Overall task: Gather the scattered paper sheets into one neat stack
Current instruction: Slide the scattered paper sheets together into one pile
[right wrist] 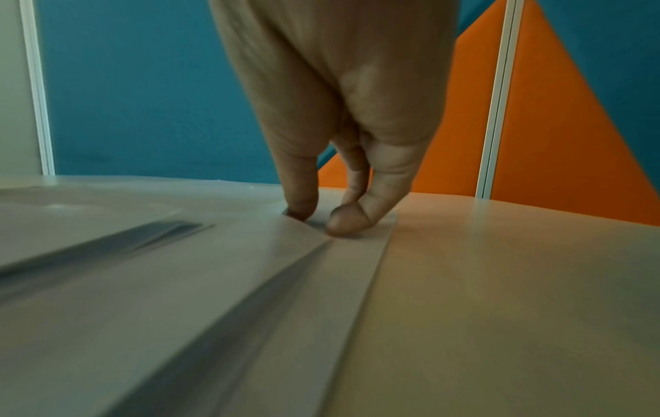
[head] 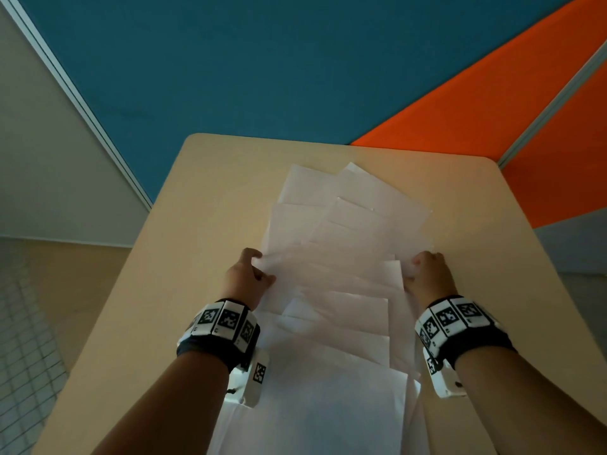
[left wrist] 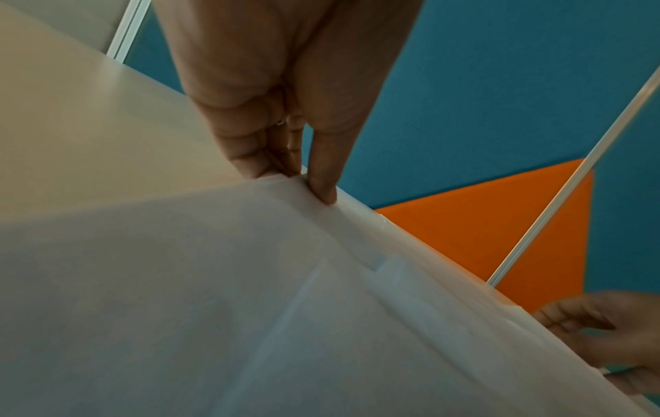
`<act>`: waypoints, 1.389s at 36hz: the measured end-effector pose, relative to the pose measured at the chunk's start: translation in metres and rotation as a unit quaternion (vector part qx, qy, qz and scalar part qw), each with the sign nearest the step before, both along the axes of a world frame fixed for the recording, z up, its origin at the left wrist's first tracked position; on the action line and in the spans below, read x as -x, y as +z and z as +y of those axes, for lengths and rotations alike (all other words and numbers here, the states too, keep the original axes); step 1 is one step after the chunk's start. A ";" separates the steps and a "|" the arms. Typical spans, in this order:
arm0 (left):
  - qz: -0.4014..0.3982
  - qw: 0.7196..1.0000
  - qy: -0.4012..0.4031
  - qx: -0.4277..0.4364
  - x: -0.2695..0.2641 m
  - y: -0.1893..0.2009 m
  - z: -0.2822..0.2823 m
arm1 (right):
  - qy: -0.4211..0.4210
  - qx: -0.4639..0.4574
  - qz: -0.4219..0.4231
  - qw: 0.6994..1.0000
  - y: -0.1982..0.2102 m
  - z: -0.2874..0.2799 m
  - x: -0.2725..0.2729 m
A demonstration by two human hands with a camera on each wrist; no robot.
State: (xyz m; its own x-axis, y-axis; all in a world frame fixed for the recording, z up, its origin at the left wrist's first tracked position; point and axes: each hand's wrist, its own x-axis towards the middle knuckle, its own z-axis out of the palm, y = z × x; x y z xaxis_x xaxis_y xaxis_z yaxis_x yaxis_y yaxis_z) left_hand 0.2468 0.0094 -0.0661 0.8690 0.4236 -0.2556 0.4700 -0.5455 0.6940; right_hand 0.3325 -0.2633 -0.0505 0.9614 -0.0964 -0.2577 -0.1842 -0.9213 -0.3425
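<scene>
Head view: white paper sheets lie fanned down the middle of the tan table, bare tabletop on both sides. Left hand pinches the left edge, right hand the right edge. Left wrist view: thumb and fingers nip a raised sheet corner. Right wrist view: fingertips clamp staggered sheet edges against the table, open surface to the right.

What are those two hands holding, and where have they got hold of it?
The paper sheets: the left hand pinches their left edge, the right hand grips their right edge.
</scene>
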 end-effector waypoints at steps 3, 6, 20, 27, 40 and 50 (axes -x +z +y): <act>0.004 1.000 0.008 0.009 0.001 0.000 -0.002 | -0.008 0.015 0.009 1.000 -0.001 0.001 0.001; 0.004 1.000 0.008 0.002 0.002 0.002 -0.003 | 0.000 0.024 0.014 1.000 -0.001 0.001 -0.001; 0.011 0.999 0.022 -0.021 -0.001 0.006 -0.002 | 0.037 -0.021 -0.035 0.998 0.003 0.002 -0.009; 0.014 0.999 0.025 -0.025 -0.003 0.004 0.000 | 0.072 -0.062 -0.059 0.994 0.007 0.027 -0.014; 0.022 0.996 -0.010 -0.080 -0.009 0.009 0.006 | -0.056 0.054 0.012 0.997 0.000 -0.019 -0.025; 0.047 0.997 -0.016 -0.060 -0.031 0.012 0.003 | -0.075 0.001 0.024 0.997 0.001 -0.025 -0.038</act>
State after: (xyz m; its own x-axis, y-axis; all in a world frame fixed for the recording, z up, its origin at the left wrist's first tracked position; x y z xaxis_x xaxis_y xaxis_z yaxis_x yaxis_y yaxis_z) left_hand 0.2776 0.0121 -0.0538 0.8575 0.4282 -0.2852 0.5104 -0.6385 0.5760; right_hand 0.3709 -0.2882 -0.0496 0.9227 -0.2388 -0.3028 -0.3360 -0.8831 -0.3276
